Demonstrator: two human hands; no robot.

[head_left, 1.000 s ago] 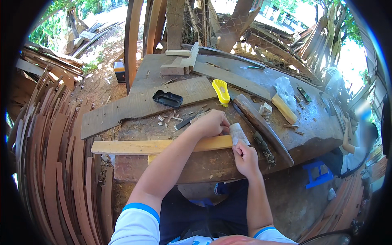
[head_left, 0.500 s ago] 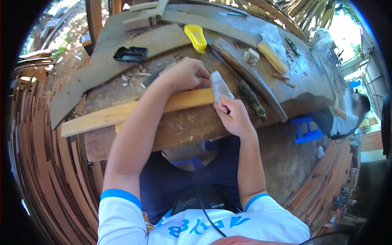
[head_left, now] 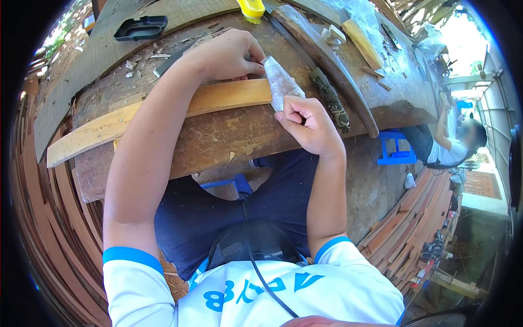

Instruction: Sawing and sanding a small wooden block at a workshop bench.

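Note:
A long pale wooden strip (head_left: 163, 111) lies across the front of a rough wooden workbench (head_left: 229, 136). My left hand (head_left: 226, 54) rests on the strip and pinches the far end of a grey strip of sandpaper (head_left: 281, 84). My right hand (head_left: 308, 122) grips the near end of the same sandpaper at the bench's front edge. The sandpaper is stretched over the right end of the wooden strip.
A black case (head_left: 140, 27), a yellow tool (head_left: 251, 8), a dark curved wooden piece (head_left: 332, 60) and wood chips lie on the bench. Curved planks (head_left: 49, 218) are stacked at left and lower right. Another person (head_left: 455, 144) sits by a blue stool (head_left: 396, 150) at right.
The view has tilted down toward my lap, so the bench sits higher in frame. Both hands have stayed on the sandpaper at the strip's end.

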